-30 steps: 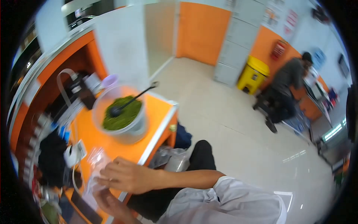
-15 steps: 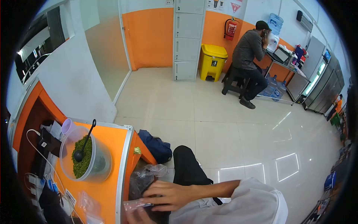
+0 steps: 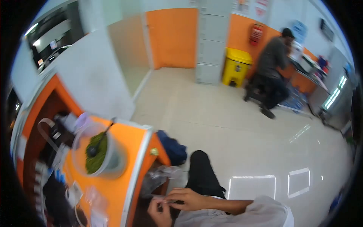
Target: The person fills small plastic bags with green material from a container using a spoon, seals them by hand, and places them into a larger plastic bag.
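Low in the view, my left hand (image 3: pixel 160 212) and my right hand (image 3: pixel 187 198) meet above my lap, beside the counter's edge. Between their fingertips is a small clear plastic bag (image 3: pixel 163 199), pinched from both sides; blur hides its details. On the orange counter (image 3: pixel 126 138) to the left stands a translucent plastic tub (image 3: pixel 118 159) with green shredded or ground stuff (image 3: pixel 96 157) inside. A black scoop (image 3: pixel 101 142) leans in it, its handle above the rim. More clear plastic bags (image 3: pixel 96 206) lie on the counter near the tub.
A crumpled clear bag (image 3: pixel 157 178) hangs beside the counter, near my hands. A dark blue bag (image 3: pixel 171 147) sits on the floor. Behind the tub are a purple cup (image 3: pixel 82 120) and cables. Farther off, a person (image 3: pixel 274 62) sits on a stool by a yellow bin (image 3: pixel 237 68).
The view has swung left, so everything sits farther right. My left hand has come up into fuller view, and my fingertips now meet at the small bag.
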### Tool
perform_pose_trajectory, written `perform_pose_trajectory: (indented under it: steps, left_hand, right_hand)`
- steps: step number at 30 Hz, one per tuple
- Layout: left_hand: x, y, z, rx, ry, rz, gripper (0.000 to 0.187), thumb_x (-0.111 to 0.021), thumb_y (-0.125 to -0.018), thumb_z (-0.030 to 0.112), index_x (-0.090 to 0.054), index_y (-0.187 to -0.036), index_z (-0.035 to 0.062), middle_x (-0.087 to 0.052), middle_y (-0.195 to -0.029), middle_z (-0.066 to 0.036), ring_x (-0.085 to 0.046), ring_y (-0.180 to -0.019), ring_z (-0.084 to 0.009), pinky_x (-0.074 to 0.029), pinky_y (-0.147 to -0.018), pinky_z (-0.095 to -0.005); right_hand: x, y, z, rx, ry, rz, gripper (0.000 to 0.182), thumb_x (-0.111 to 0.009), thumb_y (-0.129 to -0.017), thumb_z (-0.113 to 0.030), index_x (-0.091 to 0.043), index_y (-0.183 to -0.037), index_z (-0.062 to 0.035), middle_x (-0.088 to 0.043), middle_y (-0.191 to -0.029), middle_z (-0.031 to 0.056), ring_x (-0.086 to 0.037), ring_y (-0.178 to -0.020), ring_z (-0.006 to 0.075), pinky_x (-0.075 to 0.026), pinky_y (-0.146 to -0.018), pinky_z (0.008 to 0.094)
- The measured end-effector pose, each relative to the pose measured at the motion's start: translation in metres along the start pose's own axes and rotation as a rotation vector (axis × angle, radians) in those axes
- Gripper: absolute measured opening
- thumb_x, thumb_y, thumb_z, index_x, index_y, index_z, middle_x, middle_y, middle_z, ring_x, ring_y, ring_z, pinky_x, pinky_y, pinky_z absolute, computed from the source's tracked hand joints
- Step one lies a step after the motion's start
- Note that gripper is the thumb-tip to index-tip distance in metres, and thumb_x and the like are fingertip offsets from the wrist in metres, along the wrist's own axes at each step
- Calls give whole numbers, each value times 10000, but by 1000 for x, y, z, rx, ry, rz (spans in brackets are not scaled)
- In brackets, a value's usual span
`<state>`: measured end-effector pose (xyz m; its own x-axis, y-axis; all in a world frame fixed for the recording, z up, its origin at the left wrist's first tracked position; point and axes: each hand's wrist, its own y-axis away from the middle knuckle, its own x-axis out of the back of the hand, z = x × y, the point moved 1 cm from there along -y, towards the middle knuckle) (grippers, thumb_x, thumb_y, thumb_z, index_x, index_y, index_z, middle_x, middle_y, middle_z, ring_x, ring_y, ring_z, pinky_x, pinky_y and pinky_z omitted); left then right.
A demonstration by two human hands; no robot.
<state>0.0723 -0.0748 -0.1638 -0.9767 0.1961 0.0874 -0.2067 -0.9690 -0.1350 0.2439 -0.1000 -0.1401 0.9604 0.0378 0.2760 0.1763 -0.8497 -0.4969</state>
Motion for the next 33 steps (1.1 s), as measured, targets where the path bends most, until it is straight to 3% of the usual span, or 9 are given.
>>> perform_pose_trajectory:
  steps: [2,6,9,11,14,18,23,26,33]
  left_hand:
    - [7,-2,5,-150,-220,-42,29,-607,-942,-42,-622,-925,-24,-669,-927,-104,-647,-811,-147,-520,-722,-289]
    - [15,3,17,-44,-170,-27,66,-684,-958,26,-675,-1002,-22,-689,-945,-111,-681,-841,-180,-538,-748,-316]
    - [26,1,12,37,-94,-130,129,-684,-1004,99,-671,-1035,-25,-688,-957,-111,-682,-867,-192,-538,-767,-310]
    - [33,5,-2,28,-120,-94,139,-681,-1010,109,-667,-1044,-25,-683,-949,-110,-676,-858,-190,-534,-759,-313]
    - [40,6,-5,20,-145,-123,153,-681,-1016,125,-656,-1057,-20,-675,-932,-109,-657,-833,-190,-523,-734,-328]
    - [41,7,-15,18,-182,-66,137,-698,-988,112,-653,-1045,-4,-677,-946,-118,-654,-825,-203,-515,-714,-338]
    - [31,12,-42,109,-377,31,224,-692,-950,192,-674,-1045,-9,-713,-983,-168,-707,-894,-328,-549,-795,-430]
    - [26,14,2,228,-366,56,259,-660,-992,187,-712,-1091,-46,-725,-954,-196,-686,-821,-271,-546,-732,-409]
    - [17,23,-18,198,-449,119,294,-672,-973,239,-758,-1047,-32,-744,-952,-232,-706,-787,-310,-544,-704,-450]
  right_hand:
    - [-1,0,5,-133,20,-15,303,-797,-855,-26,-733,-1150,6,-723,-1072,145,-720,-937,274,-583,-811,345]
    - [-1,-9,12,-259,-36,-96,276,-807,-855,-45,-752,-1123,-6,-731,-941,160,-741,-824,261,-586,-751,353]
    - [-6,-17,18,-335,-107,-205,209,-770,-863,-40,-744,-1062,20,-718,-883,197,-733,-802,323,-578,-725,389]
    - [-9,-19,21,-531,-273,-206,181,-678,-989,-89,-758,-1096,33,-775,-940,112,-722,-835,186,-556,-752,295]
    - [-15,-23,20,-593,-281,-209,151,-694,-965,-30,-764,-1077,43,-775,-975,84,-709,-880,153,-555,-781,289]
    - [-27,-27,22,-512,-8,-250,147,-699,-949,-42,-765,-1067,16,-777,-949,124,-715,-850,160,-570,-766,328]
    - [-40,-25,22,-305,138,-178,154,-657,-962,-57,-751,-1082,-33,-732,-984,205,-720,-883,401,-556,-755,436]
    - [-43,-19,28,-224,215,-193,155,-659,-949,-49,-746,-1077,-45,-729,-1014,197,-716,-899,403,-561,-774,445]
    - [-45,-5,49,-316,221,-288,145,-692,-903,-49,-752,-1035,-56,-725,-941,196,-720,-853,371,-570,-740,448]
